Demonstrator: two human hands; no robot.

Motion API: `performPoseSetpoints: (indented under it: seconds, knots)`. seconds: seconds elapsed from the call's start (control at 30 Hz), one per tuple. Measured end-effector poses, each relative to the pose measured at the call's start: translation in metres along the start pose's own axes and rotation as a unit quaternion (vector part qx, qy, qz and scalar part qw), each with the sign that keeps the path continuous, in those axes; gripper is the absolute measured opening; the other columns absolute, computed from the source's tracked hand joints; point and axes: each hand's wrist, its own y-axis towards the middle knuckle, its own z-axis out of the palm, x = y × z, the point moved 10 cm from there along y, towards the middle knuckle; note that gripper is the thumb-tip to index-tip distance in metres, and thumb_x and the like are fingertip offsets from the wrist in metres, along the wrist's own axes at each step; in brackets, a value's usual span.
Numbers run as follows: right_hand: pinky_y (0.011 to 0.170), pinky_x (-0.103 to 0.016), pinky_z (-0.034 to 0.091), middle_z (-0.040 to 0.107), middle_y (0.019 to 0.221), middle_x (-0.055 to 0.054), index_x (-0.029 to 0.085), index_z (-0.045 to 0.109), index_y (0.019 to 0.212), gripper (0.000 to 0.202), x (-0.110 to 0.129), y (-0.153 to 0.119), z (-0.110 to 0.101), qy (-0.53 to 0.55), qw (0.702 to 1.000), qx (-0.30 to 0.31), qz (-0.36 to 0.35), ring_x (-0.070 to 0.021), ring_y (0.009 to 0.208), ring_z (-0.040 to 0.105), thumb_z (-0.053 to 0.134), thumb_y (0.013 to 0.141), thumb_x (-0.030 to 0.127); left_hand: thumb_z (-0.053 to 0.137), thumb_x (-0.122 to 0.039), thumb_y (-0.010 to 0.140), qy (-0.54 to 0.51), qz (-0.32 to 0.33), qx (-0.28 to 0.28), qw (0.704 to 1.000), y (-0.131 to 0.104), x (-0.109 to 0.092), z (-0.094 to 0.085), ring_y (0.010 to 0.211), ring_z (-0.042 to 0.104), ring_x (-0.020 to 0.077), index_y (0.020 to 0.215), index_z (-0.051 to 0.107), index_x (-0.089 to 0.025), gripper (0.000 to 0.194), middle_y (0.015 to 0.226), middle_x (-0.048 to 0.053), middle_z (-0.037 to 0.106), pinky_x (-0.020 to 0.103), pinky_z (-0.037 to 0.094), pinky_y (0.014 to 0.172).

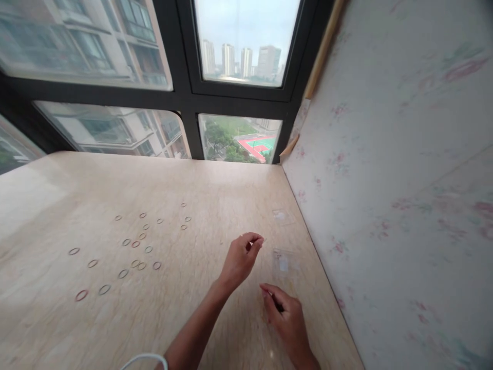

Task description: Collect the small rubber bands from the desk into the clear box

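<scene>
My left hand [241,257] is raised over the marble-patterned sill, thumb and forefinger pinched together. A tiny pale bit shows at its fingertips, too small to name. Nearer to me, my right hand [287,316] is also closed in a pinch; what lies between its fingers, if anything, is hidden. Just right of my hands lies a clear plastic packet [285,263] with a whitish patch on it. A second clear packet [282,217] rests farther back. To the left, several thin coloured rings are scattered flat, among them a red ring [81,295] and a dark green ring [105,290].
The broad sill [223,195] ends at a dark window frame [234,100] at the back. A flower-patterned wall [385,205] bounds the right side. A white loop [144,355] shows by my left forearm at the bottom edge.
</scene>
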Motion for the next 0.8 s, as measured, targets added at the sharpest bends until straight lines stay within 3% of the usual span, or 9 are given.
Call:
performPoseSetpoints:
  seconds: [0.1, 0.2, 0.37, 0.5, 0.8]
  knots:
    - [0.045, -0.024, 0.050, 0.063, 0.052, -0.002, 0.016, 0.074, 0.096, 0.035, -0.001, 0.000, 0.000, 0.021, 1.000, -0.002, 0.008, -0.0152, 0.041, 0.057, 0.046, 0.090, 0.037, 0.049, -0.025, 0.089, 0.115, 0.061, 0.052, 0.990, 0.007, -0.007, 0.034, 0.074, 0.057, 0.0147, 0.088, 0.069, -0.018, 0.021, 0.087, 0.005, 0.065, 0.027, 0.044, 0.069]
    - [0.044, -0.023, 0.048, 0.062, 0.051, -0.001, 0.016, 0.074, 0.095, 0.034, -0.002, 0.000, 0.000, 0.029, 0.999, -0.005, 0.014, -0.0148, 0.041, 0.056, 0.046, 0.090, 0.035, 0.049, -0.021, 0.090, 0.168, 0.068, 0.097, 0.979, 0.009, -0.003, 0.058, 0.076, 0.059, 0.0153, 0.089, 0.070, -0.019, 0.022, 0.091, 0.006, 0.062, 0.028, 0.045, 0.071]
    - [0.042, -0.023, 0.046, 0.062, 0.051, -0.001, 0.017, 0.074, 0.093, 0.033, -0.002, 0.000, 0.000, 0.032, 0.999, -0.010, 0.009, -0.0141, 0.040, 0.055, 0.047, 0.090, 0.035, 0.049, -0.020, 0.090, 0.147, 0.077, 0.103, 0.981, 0.007, 0.005, 0.067, 0.079, 0.060, 0.0157, 0.095, 0.072, -0.020, 0.023, 0.090, 0.006, 0.061, 0.028, 0.046, 0.073]
    - [0.042, -0.022, 0.046, 0.062, 0.051, -0.002, 0.016, 0.075, 0.095, 0.036, -0.005, 0.000, -0.001, 0.038, 0.999, -0.010, 0.012, -0.0140, 0.039, 0.056, 0.048, 0.090, 0.039, 0.049, -0.023, 0.091, 0.103, 0.091, 0.054, 0.989, 0.000, 0.013, 0.043, 0.079, 0.059, 0.0150, 0.100, 0.071, -0.021, 0.024, 0.091, 0.005, 0.062, 0.027, 0.046, 0.073]
    - [0.041, -0.021, 0.049, 0.061, 0.049, -0.001, 0.017, 0.077, 0.093, 0.042, -0.017, -0.003, 0.001, 0.042, 0.999, -0.010, 0.031, -0.0144, 0.038, 0.056, 0.055, 0.084, 0.052, 0.045, -0.030, 0.093, 0.121, 0.044, -0.059, 0.990, -0.051, 0.058, -0.060, 0.072, 0.058, 0.0155, 0.097, 0.069, -0.019, 0.027, 0.083, 0.006, 0.064, 0.028, 0.045, 0.067]
